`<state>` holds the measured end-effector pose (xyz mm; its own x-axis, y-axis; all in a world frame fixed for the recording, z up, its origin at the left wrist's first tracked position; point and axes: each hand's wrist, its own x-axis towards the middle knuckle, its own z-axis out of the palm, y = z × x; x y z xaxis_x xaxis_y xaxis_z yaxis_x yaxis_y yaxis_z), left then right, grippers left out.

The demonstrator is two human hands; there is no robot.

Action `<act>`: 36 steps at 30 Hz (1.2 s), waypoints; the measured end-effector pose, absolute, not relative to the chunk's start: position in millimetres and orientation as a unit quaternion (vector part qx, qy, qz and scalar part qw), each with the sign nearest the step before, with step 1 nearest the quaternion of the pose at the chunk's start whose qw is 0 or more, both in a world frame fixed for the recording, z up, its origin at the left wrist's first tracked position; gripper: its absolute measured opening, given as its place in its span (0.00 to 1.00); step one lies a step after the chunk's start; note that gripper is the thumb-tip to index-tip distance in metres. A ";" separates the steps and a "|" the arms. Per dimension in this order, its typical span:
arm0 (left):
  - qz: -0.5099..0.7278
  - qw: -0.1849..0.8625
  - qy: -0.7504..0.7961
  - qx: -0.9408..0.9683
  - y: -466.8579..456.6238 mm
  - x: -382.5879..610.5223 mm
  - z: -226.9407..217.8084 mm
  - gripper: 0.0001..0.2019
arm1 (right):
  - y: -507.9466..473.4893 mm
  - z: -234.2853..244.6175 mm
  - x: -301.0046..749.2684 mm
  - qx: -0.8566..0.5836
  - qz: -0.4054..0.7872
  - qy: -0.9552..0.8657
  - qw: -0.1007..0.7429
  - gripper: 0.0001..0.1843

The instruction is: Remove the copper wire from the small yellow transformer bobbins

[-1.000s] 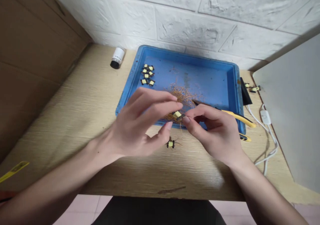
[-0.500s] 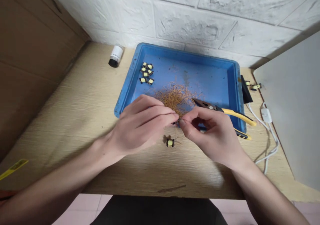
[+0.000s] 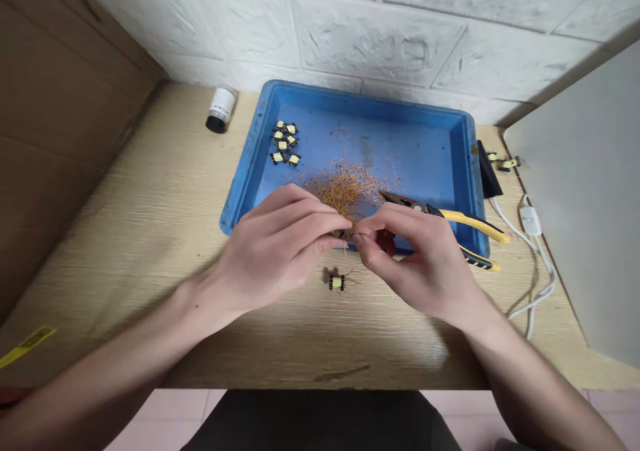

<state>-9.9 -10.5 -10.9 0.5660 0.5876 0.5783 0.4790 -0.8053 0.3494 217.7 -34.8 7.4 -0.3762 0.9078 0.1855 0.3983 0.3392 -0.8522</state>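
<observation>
My left hand (image 3: 273, 247) and my right hand (image 3: 415, 264) meet fingertip to fingertip over the near rim of a blue tray (image 3: 250, 164). Both are pinched on a small dark part that is almost hidden between the fingers. Just behind the fingertips lies a heap of fine copper wire clippings (image 3: 345, 189) in the tray. One small yellow-and-black part (image 3: 337, 281) lies on the wooden table (image 3: 165, 191) below the hands. Several more such parts (image 3: 283, 142) sit in the tray's far left corner.
Yellow-handled pliers (image 3: 450, 223) rest across the tray's right near rim. A white-capped small bottle (image 3: 219, 109) lies on its side at the back left. A white cable with a switch (image 3: 529, 221) runs along the right, beside a grey panel (image 3: 585, 191). Cardboard stands on the left.
The yellow part seen between the fingers a second ago is now covered by both pinching hands. The hands drew closer together; the view shifted slightly.
</observation>
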 end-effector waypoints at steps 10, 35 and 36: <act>0.341 0.185 0.380 0.840 -16.8 -10.1 -8.9 0.06 | -34.1 12.3 216.4 -0.479 0.392 -0.714 0.327 0.10; 0.384 0.258 0.371 0.805 -18.0 -6.7 -1.7 0.08 | -37.4 9.7 212.9 -0.449 0.449 -0.680 0.366 0.09; 0.388 0.261 0.373 0.802 -18.9 -6.2 -0.7 0.08 | -38.0 10.4 212.7 -0.449 0.451 -0.679 0.365 0.09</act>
